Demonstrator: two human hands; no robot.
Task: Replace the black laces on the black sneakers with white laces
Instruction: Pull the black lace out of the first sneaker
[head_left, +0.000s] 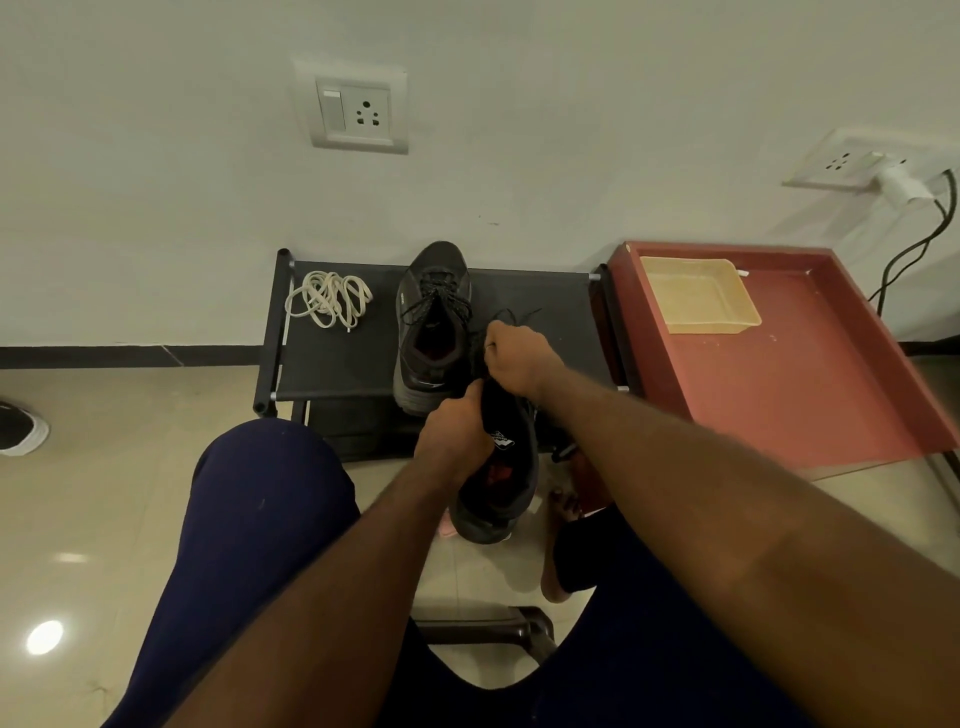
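Two black sneakers, one bundle of white laces and two busy hands: we list them as they lie. Item one, the held sneaker (498, 483), hangs over the floor between our knees, heel toward us and toe away, so that its laced front faces the fingers. Our left hand (452, 434) grips it at the tongue and collar, fingers curled round the edge. We judge this steadies the shoe against the pull. Our right hand (514, 358), just beyond the left and against the front of the same shoe, is closed in a fist round the black lace (506, 313), whose loose ends stick out past the knuckles. We read this as drawing the lace out of its eyelets, with the first shoe's unlacing under way. We cannot tell how many eyelets remain threaded, for the hand hides them. Item two, the second sneaker (434, 332), stands upright on the shoe rack (343, 364) just left of the right hand, fully laced in black and, we judge, awaiting its turn. Item three, the white laces (330, 299), lie in a loose coil on the same rack, well to the left of both hands and apart from the shoes, within reach for threading. Off to the right of the right hand, a beige tray (696, 296) sits on a red table (779, 395).
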